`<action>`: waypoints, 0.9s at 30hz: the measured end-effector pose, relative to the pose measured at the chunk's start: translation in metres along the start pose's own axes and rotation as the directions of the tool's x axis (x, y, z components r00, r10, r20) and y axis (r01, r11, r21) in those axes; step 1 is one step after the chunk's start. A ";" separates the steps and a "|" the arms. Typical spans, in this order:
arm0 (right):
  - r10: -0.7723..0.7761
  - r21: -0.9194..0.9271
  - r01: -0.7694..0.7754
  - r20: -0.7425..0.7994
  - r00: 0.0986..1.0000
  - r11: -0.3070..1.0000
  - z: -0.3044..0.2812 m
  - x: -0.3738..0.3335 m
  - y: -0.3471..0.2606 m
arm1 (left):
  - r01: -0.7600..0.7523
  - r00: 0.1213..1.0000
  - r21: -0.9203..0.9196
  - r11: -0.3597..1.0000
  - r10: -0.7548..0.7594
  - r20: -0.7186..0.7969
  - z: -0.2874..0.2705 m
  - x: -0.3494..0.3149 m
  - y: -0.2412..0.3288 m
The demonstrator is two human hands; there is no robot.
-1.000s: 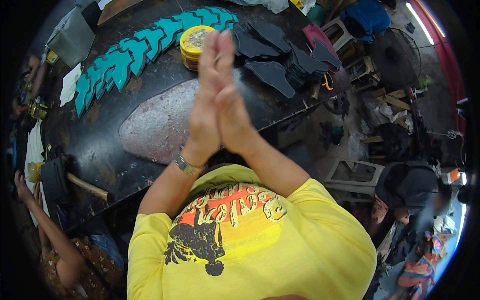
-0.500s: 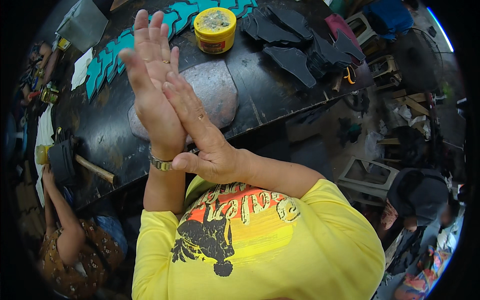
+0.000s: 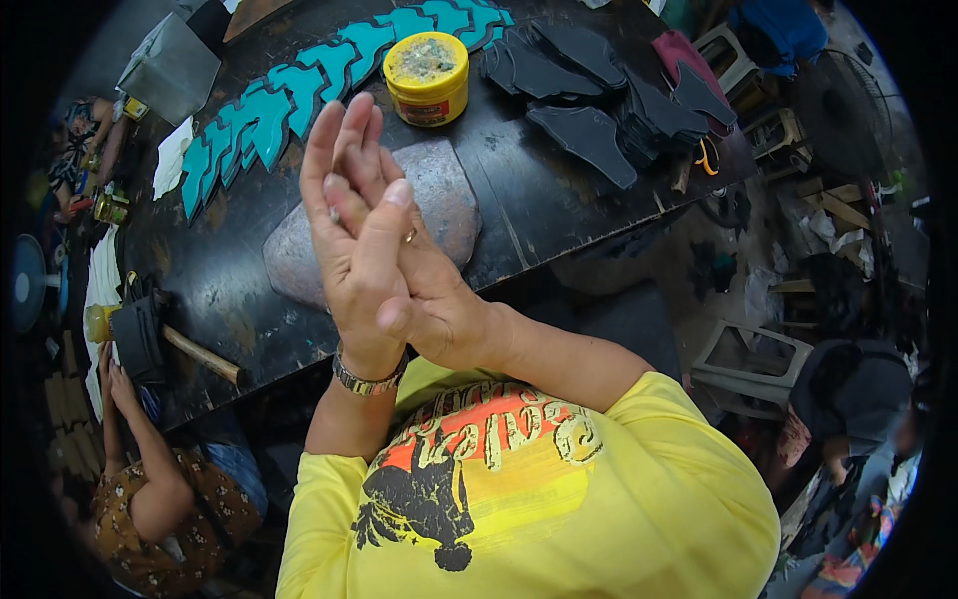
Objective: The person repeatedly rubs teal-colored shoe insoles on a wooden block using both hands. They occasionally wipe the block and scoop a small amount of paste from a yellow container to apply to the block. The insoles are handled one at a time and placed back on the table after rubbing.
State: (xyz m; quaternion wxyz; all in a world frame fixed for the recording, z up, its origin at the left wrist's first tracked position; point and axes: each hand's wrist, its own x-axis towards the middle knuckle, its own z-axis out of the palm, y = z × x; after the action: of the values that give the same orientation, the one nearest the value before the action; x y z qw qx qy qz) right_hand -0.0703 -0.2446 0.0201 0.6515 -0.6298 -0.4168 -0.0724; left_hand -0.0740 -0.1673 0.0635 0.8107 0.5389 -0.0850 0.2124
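My left hand (image 3: 349, 250), with a metal watch (image 3: 367, 377) on its wrist, is raised above the dark table (image 3: 215, 299). Its fingers stretch upward, a little bent, and the thumb crosses over the other hand. My right hand (image 3: 439, 290) lies against the left palm, fingers laid along it and partly hidden, thumb near the base of the left one. I see no object in either hand. Behind them lies a worn, flat stone-like slab (image 3: 444, 190). Past it stands a yellow tub (image 3: 427, 85) with crusty, speckled stuff on top.
Overlapping teal cut pieces (image 3: 269, 110) run along the table's far side. Black cut pieces (image 3: 589, 120) are piled at the right, near orange-handled scissors (image 3: 708, 157). At the left lie a wooden handle (image 3: 205, 354) and a co-worker's hands (image 3: 115, 379). A plastic stool (image 3: 748, 364) stands right.
My hands have slid over each other: the left thumb now crosses the right hand, and the left fingers are lower and more bent. The view has shifted slightly.
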 end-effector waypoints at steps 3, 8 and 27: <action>0.030 -0.076 -0.023 0.093 0.995 0.997 -0.001 -0.009 -0.001 | 0.095 0.993 -0.045 0.994 -0.098 -0.072 -0.008 0.007 0.002; 0.145 -0.282 -0.084 0.203 0.968 0.956 -0.029 -0.022 -0.009 | 0.137 0.981 -0.144 0.980 -0.154 -0.118 -0.019 0.015 -0.001; -0.007 -0.170 -0.013 -0.116 0.993 0.985 -0.025 -0.027 -0.005 | 0.172 0.985 0.162 0.972 -0.173 -0.008 0.031 -0.038 -0.019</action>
State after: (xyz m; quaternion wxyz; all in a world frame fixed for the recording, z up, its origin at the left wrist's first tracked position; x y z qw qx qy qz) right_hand -0.0793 -0.2797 0.0101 0.6184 -0.6785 -0.3697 -0.1433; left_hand -0.0968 -0.2115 0.0466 0.7795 0.6088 -0.0227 0.1456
